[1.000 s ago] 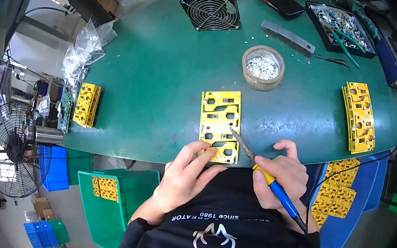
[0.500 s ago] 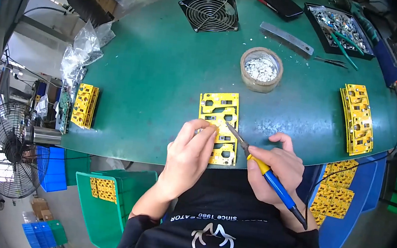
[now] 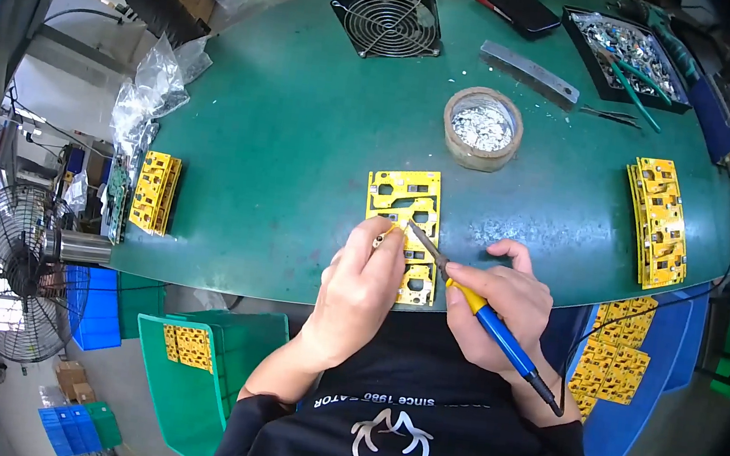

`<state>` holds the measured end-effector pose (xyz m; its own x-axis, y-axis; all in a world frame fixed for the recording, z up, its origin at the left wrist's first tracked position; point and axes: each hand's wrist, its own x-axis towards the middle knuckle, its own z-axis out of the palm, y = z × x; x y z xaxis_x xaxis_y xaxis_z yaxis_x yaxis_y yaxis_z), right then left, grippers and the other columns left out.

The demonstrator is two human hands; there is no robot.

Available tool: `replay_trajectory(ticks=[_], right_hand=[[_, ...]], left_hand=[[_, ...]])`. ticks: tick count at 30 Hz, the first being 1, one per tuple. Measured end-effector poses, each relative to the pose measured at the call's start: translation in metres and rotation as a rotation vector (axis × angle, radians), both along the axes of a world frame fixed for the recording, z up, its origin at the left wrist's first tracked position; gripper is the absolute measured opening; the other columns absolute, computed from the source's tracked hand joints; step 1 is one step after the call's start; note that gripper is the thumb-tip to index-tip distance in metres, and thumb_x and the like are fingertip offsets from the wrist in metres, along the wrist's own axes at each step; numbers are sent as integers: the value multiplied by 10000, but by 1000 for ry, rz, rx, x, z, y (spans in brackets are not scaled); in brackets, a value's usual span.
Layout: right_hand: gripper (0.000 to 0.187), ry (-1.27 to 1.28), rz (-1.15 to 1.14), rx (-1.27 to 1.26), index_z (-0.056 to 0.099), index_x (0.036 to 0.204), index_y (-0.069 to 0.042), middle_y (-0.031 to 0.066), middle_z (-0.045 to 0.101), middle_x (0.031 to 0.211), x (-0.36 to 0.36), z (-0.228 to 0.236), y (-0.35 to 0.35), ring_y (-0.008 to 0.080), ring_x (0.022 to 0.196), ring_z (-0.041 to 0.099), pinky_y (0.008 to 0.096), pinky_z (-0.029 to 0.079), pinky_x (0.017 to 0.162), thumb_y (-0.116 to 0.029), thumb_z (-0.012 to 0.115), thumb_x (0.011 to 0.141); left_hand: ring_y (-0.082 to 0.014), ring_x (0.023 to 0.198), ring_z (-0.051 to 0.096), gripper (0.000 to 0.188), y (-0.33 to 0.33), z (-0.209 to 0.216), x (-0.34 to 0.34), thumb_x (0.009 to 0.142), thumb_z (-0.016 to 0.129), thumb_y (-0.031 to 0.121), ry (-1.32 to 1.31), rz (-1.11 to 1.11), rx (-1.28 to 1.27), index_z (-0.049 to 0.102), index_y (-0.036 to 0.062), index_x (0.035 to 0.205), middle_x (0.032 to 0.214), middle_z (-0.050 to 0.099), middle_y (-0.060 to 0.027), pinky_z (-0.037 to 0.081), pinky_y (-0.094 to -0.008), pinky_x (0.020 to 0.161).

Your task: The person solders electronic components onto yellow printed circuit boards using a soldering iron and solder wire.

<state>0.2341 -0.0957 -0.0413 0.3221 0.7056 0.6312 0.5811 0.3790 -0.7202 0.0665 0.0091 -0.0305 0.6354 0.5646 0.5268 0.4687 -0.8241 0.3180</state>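
A yellow circuit board lies on the green table in front of me, its cut-out sections facing up. Over its left side, my left hand has thumb and fingers pinched on a small part with a thin yellow strand, too small to identify. My right hand grips a soldering iron with a blue and yellow handle, held like a pen. The iron's tip reaches the middle of the board, close to my left fingertips. Whether it touches the board is hard to tell.
Stacks of yellow boards stand at the left and right. Beyond the board are a round tub of silvery scraps, a metal bar, a square fan and a parts tray. A green bin and blue bin flank me.
My left hand has shifted slightly right and its pinched small part now shows. The iron's tip has moved a little left and up, nearer to those fingers.
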Motion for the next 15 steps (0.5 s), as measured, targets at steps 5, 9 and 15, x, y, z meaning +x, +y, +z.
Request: replay_trajectory(ticks=[5, 9, 15], right_hand=[[258, -10, 4, 11, 780, 989, -17, 67, 690, 667, -1, 0, 1, 197, 564, 654, 440, 535, 874, 38, 754, 738], [311, -41, 6, -11, 791, 1003, -56, 35, 710, 724, 1, -2, 1, 181, 580, 652, 434, 545, 847, 9, 806, 699], [337, -61, 3, -14, 798, 1006, -72, 22, 717, 745, 0, -2, 0, 175, 599, 655, 433, 542, 846, 9, 810, 679]], left_hand=[[-274, 786, 731, 224, -3, 2, 1, 857, 765, -48, 36, 6, -22, 727, -25, 1076, 1112, 683, -127, 607, -351, 618], [-277, 789, 733, 229, -3, 2, 3, 856, 766, -46, 21, -8, -14, 726, -25, 1080, 1121, 680, -126, 609, -352, 621], [-293, 804, 738, 227, -4, 2, 2, 881, 742, -43, 53, 28, -30, 716, -29, 1106, 1149, 664, -137, 612, -374, 614]])
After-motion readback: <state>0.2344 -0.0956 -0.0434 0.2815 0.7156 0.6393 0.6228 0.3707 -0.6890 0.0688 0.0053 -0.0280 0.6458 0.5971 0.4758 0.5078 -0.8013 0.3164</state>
